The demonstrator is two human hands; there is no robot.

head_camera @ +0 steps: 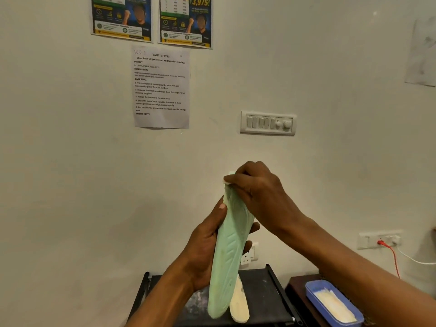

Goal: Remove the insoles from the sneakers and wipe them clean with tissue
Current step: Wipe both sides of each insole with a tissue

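We held the mint-green foam insole (230, 251) upright above the black rack (262, 293); its grooved underside faced us. Our left hand (205, 251) gripped its middle. Our right hand (257, 192) pinched white tissue (227, 181) against its upper tip. A cream insole (239, 303) lay on the rack.

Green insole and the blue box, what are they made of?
Green insole: looks like soft moulded foam, matte, with ridges pressed into it, bending slightly in the left hand. Blue box: probably plastic, smooth thin rim with a faint sheen.
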